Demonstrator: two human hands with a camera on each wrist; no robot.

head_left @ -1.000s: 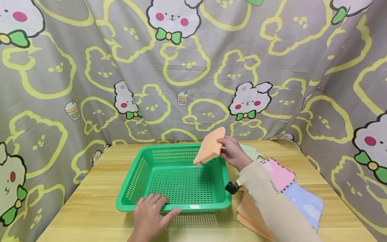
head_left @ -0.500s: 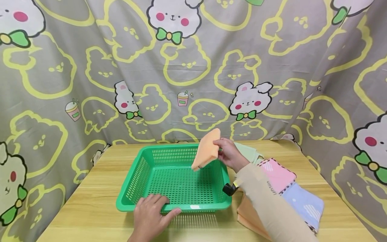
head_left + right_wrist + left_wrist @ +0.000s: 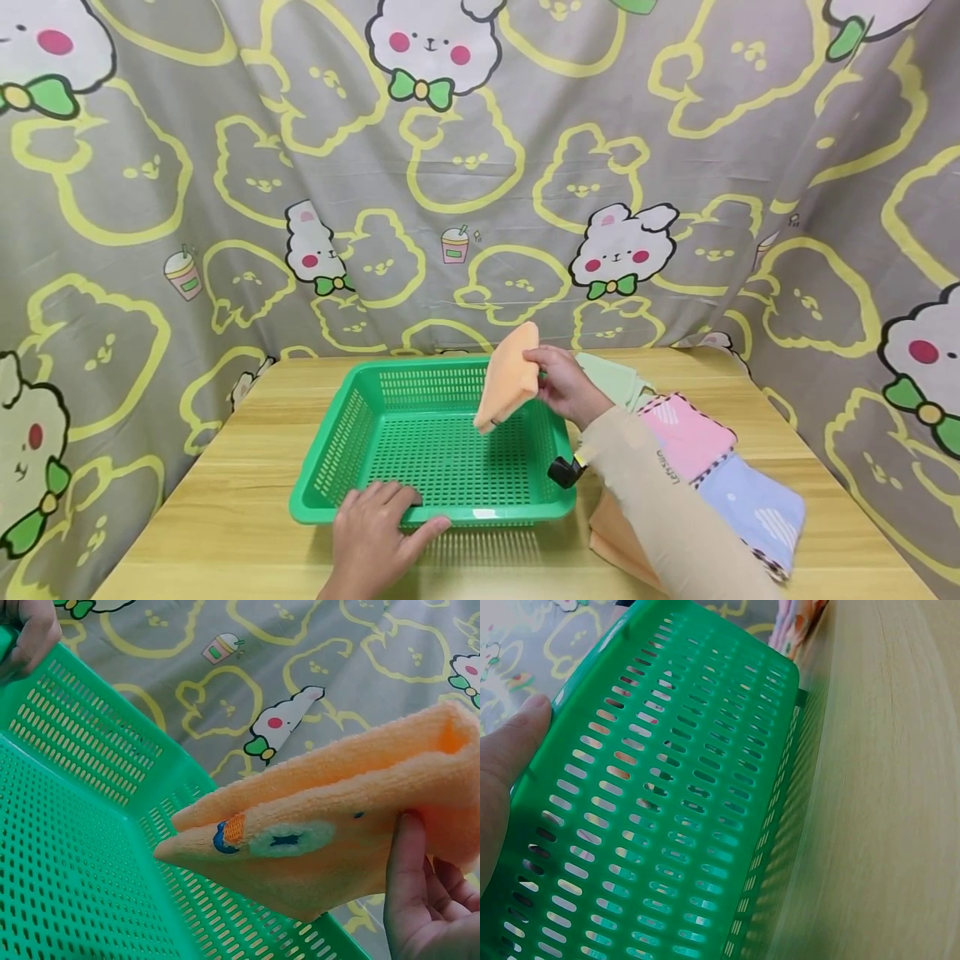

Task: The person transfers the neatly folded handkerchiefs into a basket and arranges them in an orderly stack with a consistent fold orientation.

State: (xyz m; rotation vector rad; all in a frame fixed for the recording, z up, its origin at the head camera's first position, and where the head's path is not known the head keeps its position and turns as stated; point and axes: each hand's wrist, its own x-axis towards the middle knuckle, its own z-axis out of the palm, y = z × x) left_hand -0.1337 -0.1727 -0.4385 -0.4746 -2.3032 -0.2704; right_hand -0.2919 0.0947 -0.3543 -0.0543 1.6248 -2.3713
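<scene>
A green plastic basket [image 3: 315, 450] with slotted walls stands on the wooden table. My left hand [image 3: 378, 529] grips its near rim, fingers over the edge and thumb along the outside; the left wrist view shows the thumb against the outer wall. My right hand [image 3: 566, 383] pinches a folded orange towel [image 3: 510, 375] by its right side and holds it up over the basket's right part. In the right wrist view the towel [image 3: 330, 825] hangs folded double, with a small embroidered patch on its face. The basket's inside shows only its bare floor.
Right of the basket lie a pale green towel [image 3: 611, 379], a pink towel [image 3: 690, 433], a blue towel [image 3: 753, 508] and another orange towel [image 3: 618, 537], partly hidden under the right sleeve [image 3: 660, 500]. A patterned curtain [image 3: 480, 183] hangs behind the table [image 3: 225, 517].
My right hand has moved a little left and down with the orange towel, further over the basket. The left hand has stayed on the rim.
</scene>
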